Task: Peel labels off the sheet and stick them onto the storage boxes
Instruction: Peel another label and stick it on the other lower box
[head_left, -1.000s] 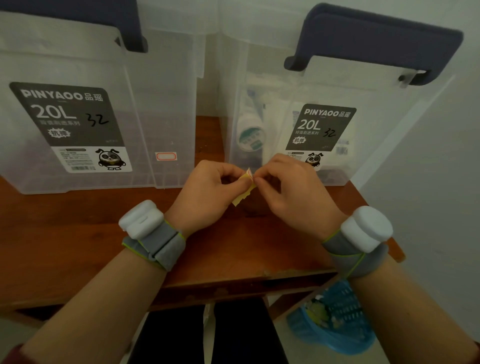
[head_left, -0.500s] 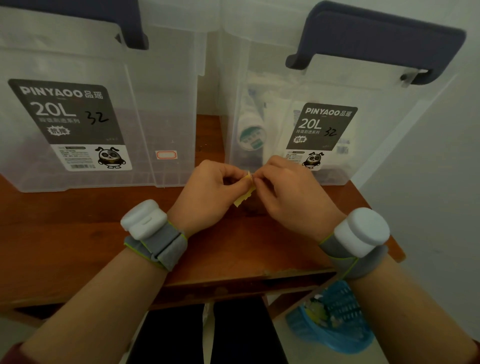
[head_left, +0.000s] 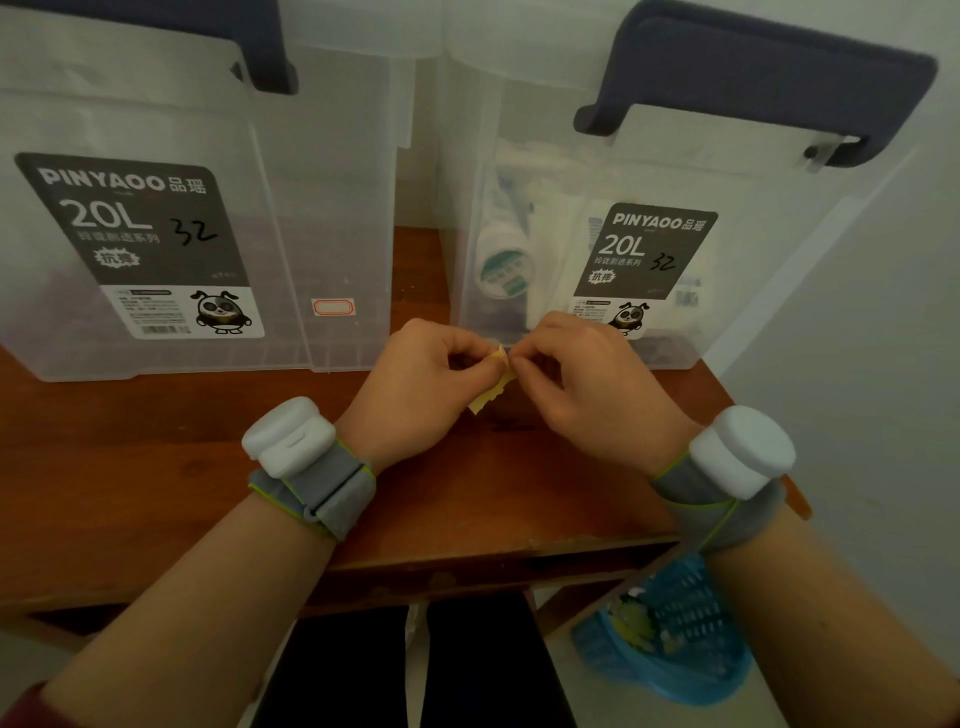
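Pinching a small yellowish strip of label sheet (head_left: 491, 387) between them, the left hand (head_left: 415, 384) and the right hand (head_left: 592, 384) meet just above the wooden surface (head_left: 156, 457), in front of the gap between the boxes. The left grip is closed on the strip from one side, thumb against forefinger, seemingly to steady the backing. The right grip is closed at the strip's top edge, fingertips nipped tight; I judge it is picking at a corner to lift a label free, though whether one has come away is too small to tell. Holding the strip up off the wood rather than flat gives both thumbs room to work the edge.

Two clear storage boxes stand side by side at the back: the left box (head_left: 332, 182) and the right box (head_left: 753, 171), each with a dark handle on top and one dark printed panel reading 20L. They face the person, so their fronts are easy to reach. The left box carries one small red-bordered label (head_left: 333, 307) near its lower right front; the right box shows none that I can see, so it is probably next. Each wrist wears one white device on a grey strap, two in all. One blue basket (head_left: 670, 639) sits on the floor.
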